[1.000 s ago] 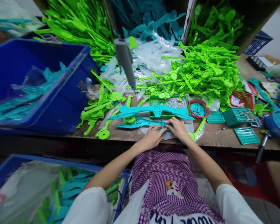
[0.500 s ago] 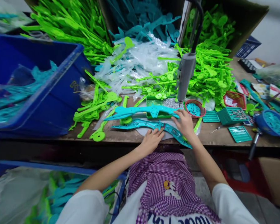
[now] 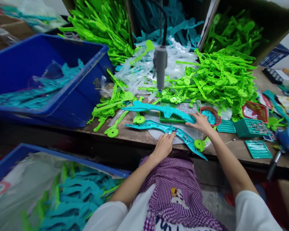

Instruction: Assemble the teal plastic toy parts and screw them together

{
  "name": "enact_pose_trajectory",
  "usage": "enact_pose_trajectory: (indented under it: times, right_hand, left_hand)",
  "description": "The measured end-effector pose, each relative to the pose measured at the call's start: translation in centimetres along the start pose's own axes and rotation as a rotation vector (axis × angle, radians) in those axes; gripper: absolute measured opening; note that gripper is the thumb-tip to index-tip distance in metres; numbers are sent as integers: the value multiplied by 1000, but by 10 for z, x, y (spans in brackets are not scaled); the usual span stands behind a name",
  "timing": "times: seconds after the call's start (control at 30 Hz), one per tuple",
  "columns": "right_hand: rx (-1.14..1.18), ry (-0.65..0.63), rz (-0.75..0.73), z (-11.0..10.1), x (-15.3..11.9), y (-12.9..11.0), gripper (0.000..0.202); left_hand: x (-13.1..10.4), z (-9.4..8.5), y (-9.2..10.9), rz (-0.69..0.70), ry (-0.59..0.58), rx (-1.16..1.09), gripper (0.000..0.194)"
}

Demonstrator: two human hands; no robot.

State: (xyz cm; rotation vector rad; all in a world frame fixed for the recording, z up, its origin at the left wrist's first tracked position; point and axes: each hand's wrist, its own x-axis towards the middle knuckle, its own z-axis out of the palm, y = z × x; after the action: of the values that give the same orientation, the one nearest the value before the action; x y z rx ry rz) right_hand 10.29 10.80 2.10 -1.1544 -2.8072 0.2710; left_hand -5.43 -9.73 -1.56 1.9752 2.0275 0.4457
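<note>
Two long curved teal plastic pieces lie side by side near the table's front edge. The farther teal piece [image 3: 168, 111] reaches over a green basket, and my right hand [image 3: 200, 123] grips its right end. My left hand [image 3: 164, 146] rests with its fingertips at the middle of the nearer teal piece [image 3: 146, 124], which shows its hollow inner side with small parts in it. What those fingertips hold, if anything, is too small to tell. A grey electric screwdriver [image 3: 160, 67] hangs upright on a cable beyond the pieces.
A heap of lime green parts [image 3: 221, 77] and clear plastic bags [image 3: 139, 72] lie behind. On the left stands a blue bin [image 3: 86, 86]. A green basket [image 3: 162, 116] of screws, a red basket [image 3: 218, 120] of teal bits and teal trays [image 3: 258, 149] sit nearby.
The view has shifted left. The screwdriver has swung left, off my right hand. The farther teal piece now tilts down at its right end, where my right hand holds it.
</note>
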Motion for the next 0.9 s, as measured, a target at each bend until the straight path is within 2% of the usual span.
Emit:
enact_pose_trajectory:
  times: [0.13,0.23,0.4,0.7,0.9]
  right_hand:
    - [59,165,-50,-4,2,6,55]
    - [74,216,-101,-6,-7,7,55]
    - [89,225,-119,-11,-28,7,60]
    - [94,282,-58,-21,-61,22,60]
    - [19,206,-132,-19,-69,6,63]
  left_hand:
    - [-1,2,2,-22,11,0,49]
    - [-2,3,3,-23,14,27,50]
    - [-3,4,4,-12,22,42,51]
    - [-4,4,7,-18,21,53,50]
    - [-6,6,8,12,45,107,46]
